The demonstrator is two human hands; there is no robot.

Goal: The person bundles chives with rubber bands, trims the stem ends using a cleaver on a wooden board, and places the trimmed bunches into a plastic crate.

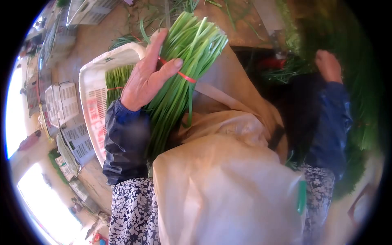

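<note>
A thick bundle of long green stalks (175, 87), tied with a red band, is held in my left hand (149, 71). My thumb lies on the bundle near the band, and its cut ends point up and to the right. My right hand (328, 65) is at the far right, away from the bundle, beside a dark green mass of stalks (363, 81). Its fingers look curled, but blur and its angle hide whether it holds anything. A white crate (90, 83) stands left of my left hand, with another red-banded bundle (114, 87) inside.
A tan apron (228, 183) covers my lap. Loose green stalks (241, 16) lie on the brown surface at the top. More white crates (61, 104) stand along the left, and another (87, 12) is at the upper left. Something red (271, 63) lies near the right-hand stalks.
</note>
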